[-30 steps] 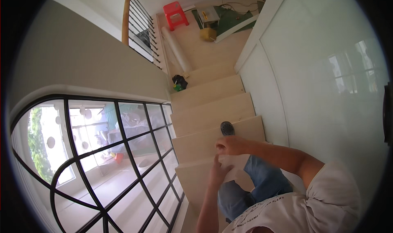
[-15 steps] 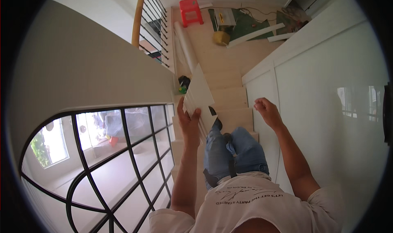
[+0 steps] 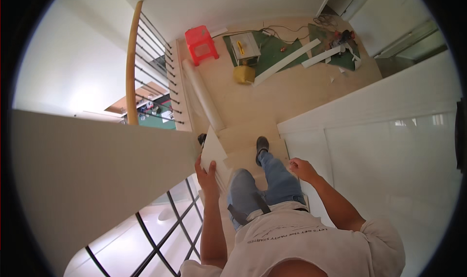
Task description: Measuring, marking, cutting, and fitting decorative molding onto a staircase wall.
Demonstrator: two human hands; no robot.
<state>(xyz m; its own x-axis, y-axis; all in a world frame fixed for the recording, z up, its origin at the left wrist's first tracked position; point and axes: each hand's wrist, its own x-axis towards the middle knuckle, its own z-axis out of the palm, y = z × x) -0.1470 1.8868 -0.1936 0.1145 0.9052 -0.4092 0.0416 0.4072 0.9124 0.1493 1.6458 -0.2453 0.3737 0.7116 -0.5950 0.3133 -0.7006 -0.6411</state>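
Observation:
My left hand (image 3: 208, 179) is closed on a thin white board (image 3: 213, 148) with a slanted, pointed far end. My thumb lies over its face, and the rest of the board runs down beside my left leg. Just past the hand a small black object (image 3: 202, 138) is partly hidden by the board; its kind cannot be made out. My right hand (image 3: 302, 170) hangs near the white panelled wall (image 3: 360, 150), fingers curled in a loose fist with nothing visible in them. Below me are pale stairs (image 3: 243, 145), one dark shoe (image 3: 262, 143) on a step.
Ahead on the landing are a red stool (image 3: 201, 46), a long white roll (image 3: 203, 94), a table saw (image 3: 245, 48), a yellow object (image 3: 244, 74), green sheets, cables and long white strips (image 3: 287, 63). A wooden handrail (image 3: 132, 63) and a black grid (image 3: 160, 245) stand left.
I have climbed toward the landing, so the stool, roll and saw appear nearer. My left hand still holds the board, and one foot has come forward onto a higher step.

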